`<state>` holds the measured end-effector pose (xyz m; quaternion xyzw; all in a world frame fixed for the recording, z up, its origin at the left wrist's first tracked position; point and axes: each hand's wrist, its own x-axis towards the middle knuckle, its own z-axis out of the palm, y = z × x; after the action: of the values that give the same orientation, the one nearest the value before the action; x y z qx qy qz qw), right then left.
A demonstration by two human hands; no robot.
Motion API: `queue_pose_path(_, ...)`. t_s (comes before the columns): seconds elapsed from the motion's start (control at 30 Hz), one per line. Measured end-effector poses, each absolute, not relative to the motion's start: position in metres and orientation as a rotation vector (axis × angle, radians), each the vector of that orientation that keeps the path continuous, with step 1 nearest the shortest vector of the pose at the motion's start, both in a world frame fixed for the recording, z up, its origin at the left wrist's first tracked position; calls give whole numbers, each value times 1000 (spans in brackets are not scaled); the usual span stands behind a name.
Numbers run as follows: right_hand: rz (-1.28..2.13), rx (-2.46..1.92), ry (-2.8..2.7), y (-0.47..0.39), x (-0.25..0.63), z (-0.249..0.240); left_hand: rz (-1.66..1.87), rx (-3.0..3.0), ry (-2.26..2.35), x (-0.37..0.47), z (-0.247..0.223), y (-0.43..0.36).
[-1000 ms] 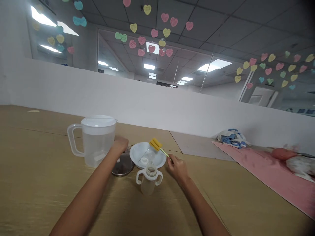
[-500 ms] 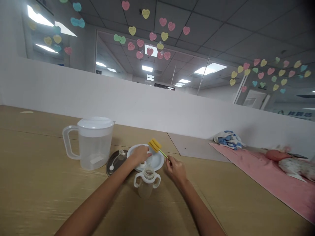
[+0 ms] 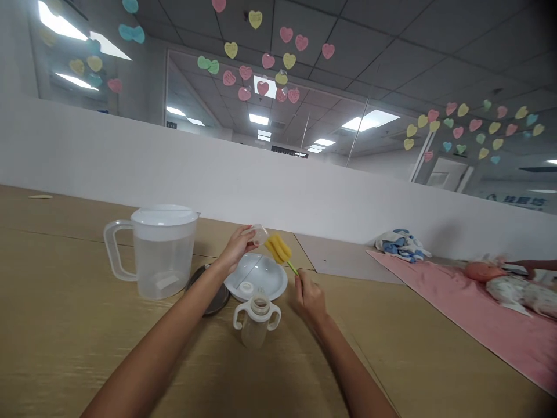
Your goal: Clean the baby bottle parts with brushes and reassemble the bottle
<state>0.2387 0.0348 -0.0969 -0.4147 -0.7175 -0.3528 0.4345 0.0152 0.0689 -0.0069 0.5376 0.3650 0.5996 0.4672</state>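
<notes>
My left hand (image 3: 236, 248) holds a clear plastic cap (image 3: 259, 234) above the back of a white bowl (image 3: 273, 278). In my right hand (image 3: 311, 297) is the green handle of a brush with a yellow sponge head (image 3: 278, 248); the sponge is tilted up close to the cap's open side. A white ring-shaped part (image 3: 246, 287) lies in the bowl. In front of the bowl stands an open baby bottle (image 3: 255, 325) with two white handles.
A lidded clear pitcher (image 3: 163, 255) stands at left, beside a dark round tray (image 3: 217, 299). At right, a doll (image 3: 516, 290) lies on a pink cloth (image 3: 452, 302), with another person's hand (image 3: 528, 266) near it. A blue-white cloth (image 3: 402, 245) sits by the wall.
My left hand has risen out of the bowl with the clear cap. The brush head has shifted slightly toward the right. Another person's hand has appeared at the right edge.
</notes>
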Motion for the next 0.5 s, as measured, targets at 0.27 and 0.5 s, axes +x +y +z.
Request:
queue_pose_path(0.27,-935,-998,-1893,41,244,-102,1308,1638,894,22,-2,47)
queue_pose_path(0.5,-1105,-1016,-1924,41,255,-106,953,2145,1461,17,5,35)
